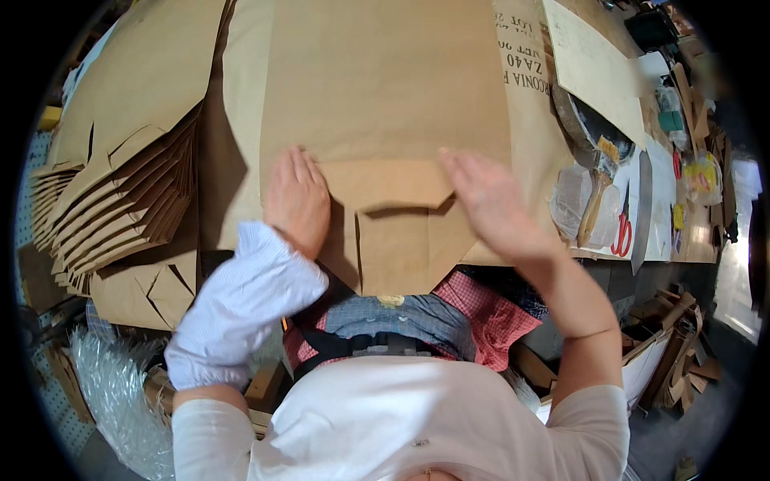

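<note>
A large brown kraft paper bag (pixel 385 88) lies flat on the table before me, its near end reaching past the front edge toward my waist. Across that end runs a folded-up paper flap (pixel 383 181), with slit and angled pieces of paper below it. My left hand (pixel 298 204) rests on the left end of the flap, fingers stretched out and lying flat. On the flap's right end presses my right hand (pixel 491 204), slightly blurred, its fingers extended. A pale striped sleeve cover (pixel 249 301) wraps my left forearm; the right forearm is bare.
At the left lies a stack of brown paper bags (pixel 136 192) with fanned, cut ends. On the right are a paintbrush (pixel 600 188), red-handled scissors (pixel 622 228), a long blade (pixel 642 212) and a pale board (pixel 593 64). Clear plastic strands (pixel 120 409) hang at lower left.
</note>
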The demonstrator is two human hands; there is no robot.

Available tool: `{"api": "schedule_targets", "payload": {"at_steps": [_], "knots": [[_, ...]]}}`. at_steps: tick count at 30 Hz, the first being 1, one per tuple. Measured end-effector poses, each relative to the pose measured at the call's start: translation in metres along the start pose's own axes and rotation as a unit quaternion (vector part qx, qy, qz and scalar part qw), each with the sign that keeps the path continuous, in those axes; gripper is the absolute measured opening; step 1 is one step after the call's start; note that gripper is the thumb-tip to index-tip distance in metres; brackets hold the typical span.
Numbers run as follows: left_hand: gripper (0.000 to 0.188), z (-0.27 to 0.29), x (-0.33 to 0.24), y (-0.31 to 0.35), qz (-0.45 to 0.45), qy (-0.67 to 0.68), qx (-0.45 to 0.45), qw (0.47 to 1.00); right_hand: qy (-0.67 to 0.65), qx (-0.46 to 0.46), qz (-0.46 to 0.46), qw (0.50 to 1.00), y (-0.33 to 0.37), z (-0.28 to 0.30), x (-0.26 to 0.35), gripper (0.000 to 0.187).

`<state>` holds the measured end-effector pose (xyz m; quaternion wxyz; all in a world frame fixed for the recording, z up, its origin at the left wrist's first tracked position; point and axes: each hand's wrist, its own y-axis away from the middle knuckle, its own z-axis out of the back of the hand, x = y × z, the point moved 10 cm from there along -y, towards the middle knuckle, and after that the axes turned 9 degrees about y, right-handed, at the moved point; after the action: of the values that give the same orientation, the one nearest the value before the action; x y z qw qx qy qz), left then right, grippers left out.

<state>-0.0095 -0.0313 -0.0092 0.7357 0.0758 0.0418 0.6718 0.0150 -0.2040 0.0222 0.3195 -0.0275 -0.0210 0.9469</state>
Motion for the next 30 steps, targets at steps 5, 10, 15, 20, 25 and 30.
{"api": "schedule_targets", "payload": {"at_steps": [5, 10, 15, 20, 25, 30], "knots": [[0.075, -0.002, -0.065, 0.023, -0.191, 0.258, -0.075, 0.944, -0.144, -0.017, -0.01, 0.989, -0.017, -0.036, 0.062, 0.082], [0.101, -0.02, 0.022, 0.031, -0.064, 0.209, -0.054, 0.974, -0.113, -0.042, -0.121, 0.985, 0.029, -0.027, 0.004, 0.091], [0.075, -0.016, 0.028, 0.017, -0.146, 0.467, -0.027, 0.872, -0.422, 0.004, -0.101, 0.901, 0.014, -0.046, -0.023, 0.057], [0.057, 0.004, 0.048, -0.016, -0.009, 0.566, -0.071, 0.822, -0.462, -0.119, -0.246, 0.844, 0.001, -0.052, -0.075, 0.025], [0.044, 0.033, 0.014, -0.018, 0.022, 0.417, -0.271, 0.867, -0.381, -0.167, -0.211, 0.885, 0.001, -0.04, -0.069, 0.022], [0.033, 0.013, 0.038, -0.018, 0.01, 0.574, -0.232, 0.786, -0.427, -0.263, -0.211, 0.839, 0.012, -0.003, -0.051, 0.019]]}}
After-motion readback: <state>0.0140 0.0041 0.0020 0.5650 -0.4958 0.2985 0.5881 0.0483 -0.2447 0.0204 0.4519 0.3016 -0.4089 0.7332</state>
